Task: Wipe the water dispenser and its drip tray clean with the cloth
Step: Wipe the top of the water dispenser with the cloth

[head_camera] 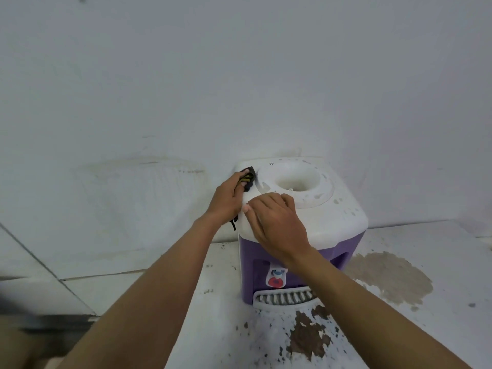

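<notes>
Left hand (229, 202) grip: fingers curled over a dark cloth (249, 179) with yellowish stripes, pressing it onto the water dispenser (343, 217) at the rear-left corner of its white top. A loose strand of cloth hangs under the wrist, down the dispenser's left side.

Right hand (277, 222) grip: holds nothing. The fingers look mostly straight, and the palm is down on the front-left part of the same top, just beside the left hand. The two hands are not touching, as far as I can tell.

The round bottle well (295, 179) is in the middle of the top, just right of the cloth. The top right of the well is spotted with marks.

The dispenser body is purple. On its front face a blue tap (277, 272) sits just above a red tap (277, 282), partly hidden by the right forearm. The drip tray (282, 299) is white and slotted. It sits at the dispenser's front foot, below the taps, and its right end is under the forearm.

The dispenser stands on a white desk (229, 302). The paint has peeled to a brown patch (306, 334) in front of the tray. A tan stain (391, 275) lies to the dispenser's right. A white wall (239, 75) is behind it.
</notes>
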